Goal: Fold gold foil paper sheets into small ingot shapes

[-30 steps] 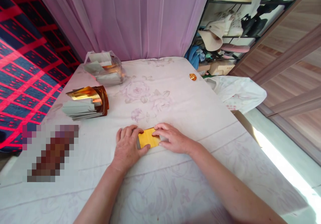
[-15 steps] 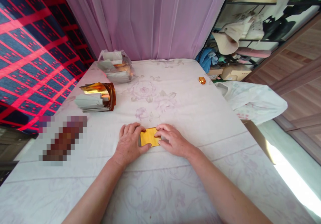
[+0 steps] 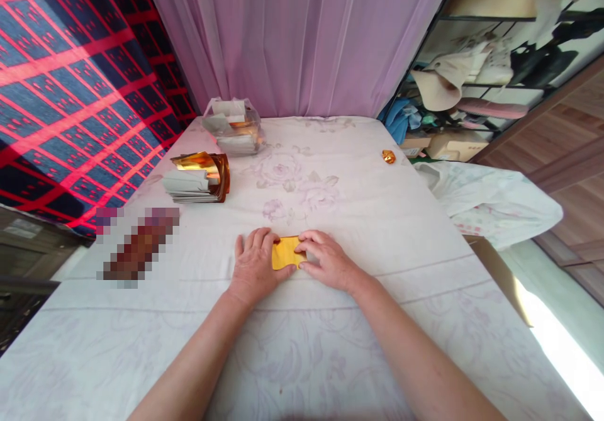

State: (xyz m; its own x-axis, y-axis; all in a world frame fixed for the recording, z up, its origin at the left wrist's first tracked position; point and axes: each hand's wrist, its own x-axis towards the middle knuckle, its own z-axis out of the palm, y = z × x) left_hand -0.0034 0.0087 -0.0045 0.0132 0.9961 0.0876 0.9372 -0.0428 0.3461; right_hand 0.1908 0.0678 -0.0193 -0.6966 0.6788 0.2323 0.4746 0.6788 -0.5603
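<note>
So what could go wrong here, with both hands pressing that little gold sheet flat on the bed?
The gold sheet lies on a soft flowered cover, so a crease pressed there may come out crooked. The left hand and right hand hide both ends, so a skewed edge could go unnoticed. The curled gold stack nearby looks light and might slide or scatter.

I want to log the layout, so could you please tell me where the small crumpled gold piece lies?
In the head view, the crumpled gold piece lies alone on the sheet near the bed's far right edge, just left of the white bag.
</note>
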